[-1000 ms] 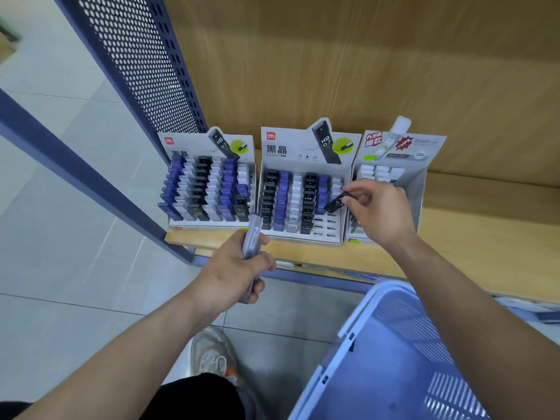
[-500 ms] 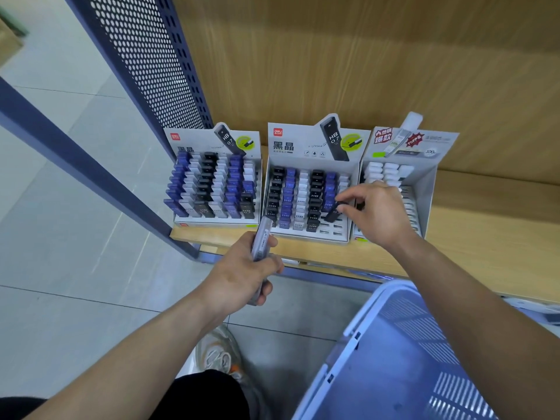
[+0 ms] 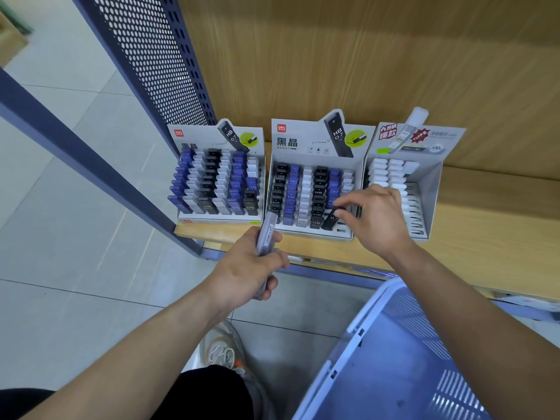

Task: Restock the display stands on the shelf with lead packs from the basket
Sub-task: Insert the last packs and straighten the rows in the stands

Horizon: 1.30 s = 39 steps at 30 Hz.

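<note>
Head view: right grip point(image 3: 378, 219) pinching black lead pack point(image 3: 331, 219), pack tilted, lower end at front-right slots of middle stand point(image 3: 315, 142). Left grip point(image 3: 251, 274) clenched round clear packs point(image 3: 266, 234), just before middle stand's front-left corner. Step: seating one pack. Next move likely needs pack upright, pushed into free slot, neighbours undisturbed. Left of middle stand: well-filled stand point(image 3: 212, 137). Right: white-pack stand point(image 3: 430, 183), front slots vacant. Basket point(image 3: 360, 331) nearer camera than middle stand, off shelf point(image 3: 485, 237). Reach looks unobstructed.
</note>
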Each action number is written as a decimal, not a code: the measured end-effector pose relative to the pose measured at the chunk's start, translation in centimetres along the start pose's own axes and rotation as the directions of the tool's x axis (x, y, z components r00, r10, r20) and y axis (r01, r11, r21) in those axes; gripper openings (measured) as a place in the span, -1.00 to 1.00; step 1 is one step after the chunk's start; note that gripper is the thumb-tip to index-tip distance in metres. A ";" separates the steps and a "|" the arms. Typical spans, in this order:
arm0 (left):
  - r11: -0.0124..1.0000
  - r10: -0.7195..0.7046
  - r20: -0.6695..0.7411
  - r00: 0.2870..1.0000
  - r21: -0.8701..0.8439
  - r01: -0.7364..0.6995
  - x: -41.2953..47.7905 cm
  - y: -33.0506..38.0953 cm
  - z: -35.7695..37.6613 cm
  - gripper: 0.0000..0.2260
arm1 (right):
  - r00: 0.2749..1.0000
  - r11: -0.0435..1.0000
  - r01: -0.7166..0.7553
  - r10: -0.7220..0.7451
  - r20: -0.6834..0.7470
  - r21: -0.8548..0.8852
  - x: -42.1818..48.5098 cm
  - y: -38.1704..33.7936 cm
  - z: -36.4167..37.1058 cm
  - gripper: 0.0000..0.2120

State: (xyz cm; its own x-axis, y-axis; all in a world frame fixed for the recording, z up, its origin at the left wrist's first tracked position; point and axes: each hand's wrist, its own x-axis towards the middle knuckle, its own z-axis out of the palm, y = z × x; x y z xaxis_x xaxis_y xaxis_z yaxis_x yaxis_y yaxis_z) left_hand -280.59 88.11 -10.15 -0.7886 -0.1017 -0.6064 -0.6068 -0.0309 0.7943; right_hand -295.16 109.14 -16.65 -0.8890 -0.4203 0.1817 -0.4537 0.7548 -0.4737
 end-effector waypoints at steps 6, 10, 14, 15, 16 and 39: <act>1.000 0.003 -0.006 1.000 -0.021 -0.004 0.1 0.0 -0.1 -0.78 | 0.998 0.997 0.051 -0.049 0.046 -0.054 -0.2 0.1 -0.2 -0.91; 0.998 0.010 -0.006 1.000 -0.067 -0.011 0.2 0.1 -0.2 -0.79 | 0.993 0.987 0.095 -0.085 0.080 -0.126 -0.6 0.0 0.2 -0.90; 0.990 0.021 0.002 1.000 -0.140 -0.020 0.1 0.3 -0.2 -0.79 | 0.994 0.985 0.097 -0.090 0.054 -0.144 -1.0 -0.7 1.2 -0.94; 0.986 0.025 0.010 1.000 -0.163 -0.024 0.1 0.4 -0.2 -0.78 | 0.995 0.984 0.094 -0.088 0.045 -0.151 -1.1 -0.8 1.3 -0.95; 0.982 0.029 0.017 0.999 -0.188 -0.026 0.1 0.5 -0.1 -0.77 | 0.996 0.983 0.091 -0.086 0.037 -0.158 -1.1 -0.8 1.4 -0.96; 0.937 0.134 0.184 0.974 -0.344 -0.064 -2.5 3.4 2.5 -0.81 | 0.944 0.759 -0.098 -0.134 0.301 0.644 -4.3 -8.3 -6.2 -0.85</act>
State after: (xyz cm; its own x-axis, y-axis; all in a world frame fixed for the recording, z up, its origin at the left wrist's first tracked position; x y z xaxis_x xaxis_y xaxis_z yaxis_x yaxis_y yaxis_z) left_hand -280.94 90.73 -6.04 -0.8677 0.0800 -0.4906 -0.4836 -0.3642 0.7960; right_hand -287.95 107.84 -8.16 -0.7599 -0.6496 -0.0249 -0.2169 0.2895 -0.9323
